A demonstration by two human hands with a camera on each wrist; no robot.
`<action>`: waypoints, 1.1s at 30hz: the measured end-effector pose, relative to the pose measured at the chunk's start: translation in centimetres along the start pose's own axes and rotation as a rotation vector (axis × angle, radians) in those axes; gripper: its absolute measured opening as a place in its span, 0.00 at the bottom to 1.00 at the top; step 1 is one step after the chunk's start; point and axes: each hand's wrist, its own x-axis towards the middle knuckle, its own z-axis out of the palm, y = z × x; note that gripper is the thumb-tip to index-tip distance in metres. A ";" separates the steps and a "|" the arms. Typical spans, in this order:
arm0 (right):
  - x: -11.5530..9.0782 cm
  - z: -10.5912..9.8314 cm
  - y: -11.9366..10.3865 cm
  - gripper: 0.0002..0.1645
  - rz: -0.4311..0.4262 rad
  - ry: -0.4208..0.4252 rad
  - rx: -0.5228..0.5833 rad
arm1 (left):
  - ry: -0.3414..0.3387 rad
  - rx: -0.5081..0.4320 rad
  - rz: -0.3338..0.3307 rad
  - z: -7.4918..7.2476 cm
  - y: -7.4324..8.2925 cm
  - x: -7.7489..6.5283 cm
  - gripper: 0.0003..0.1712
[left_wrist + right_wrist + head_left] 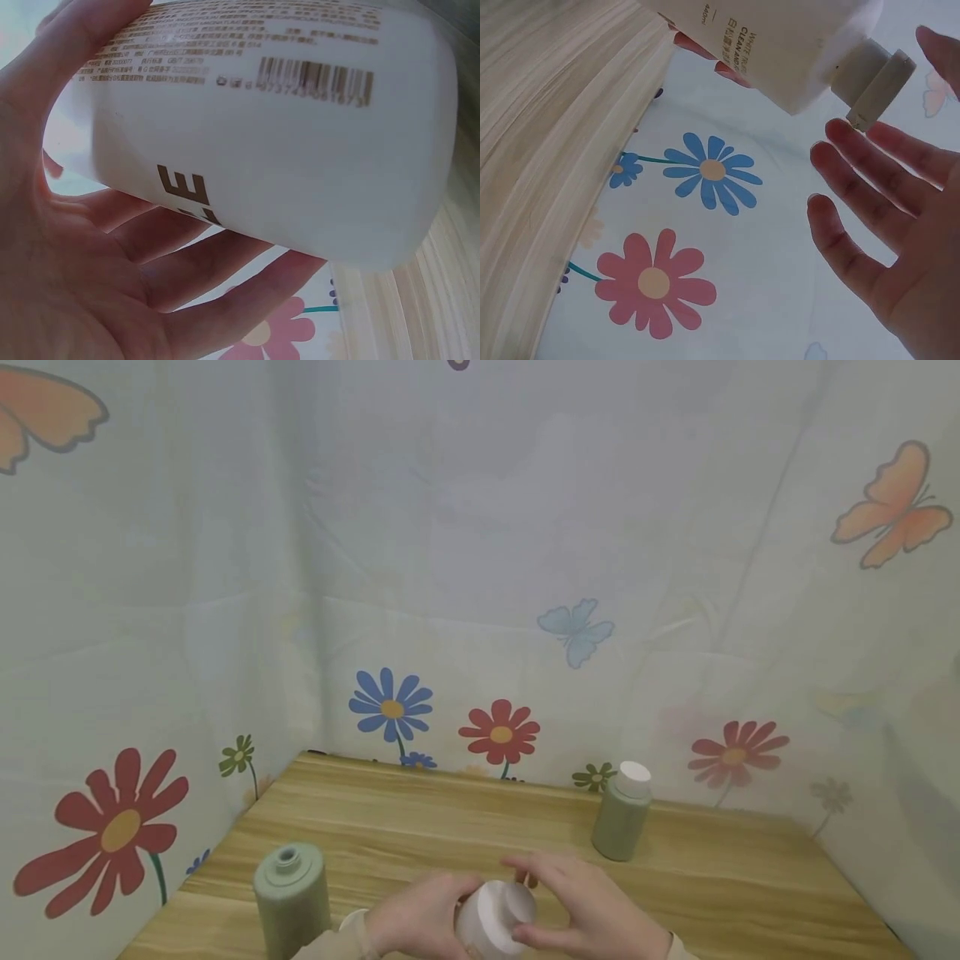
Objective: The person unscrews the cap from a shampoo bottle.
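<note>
A white bottle (480,927) with brown print is tilted in my left hand (420,914). In the left wrist view, the thumb and fingers curl round the bottle's body (262,157), near a barcode. At the bottle's end, a white cap (885,88) shows on the neck in the right wrist view. My right hand (592,906) is beside that cap, with fingers spread and loosely bent around it. Its fingertips (838,131) come very close to the cap's rim; whether they touch it I cannot tell.
At the left stands a green bottle (292,902) with a bare neck. Another green bottle (621,818), white-capped, stands at the back right. A pale round edge (352,918) peeks out beside my left wrist. Flower-printed cloth (480,568) borders the wooden table (420,818).
</note>
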 end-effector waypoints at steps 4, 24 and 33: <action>0.1 0.3 -0.1 0.30 0.091 -0.019 0.033 | 0.002 -0.001 -0.002 0.0 0.0 -0.1 0.28; 0.7 0.0 0.2 0.24 -0.221 0.002 0.036 | -0.031 -0.045 -0.006 0.0 -0.2 -0.4 0.26; 0.3 -0.3 -0.3 0.26 -0.024 -0.051 0.040 | -0.027 -0.053 0.003 0.0 -0.3 -0.5 0.27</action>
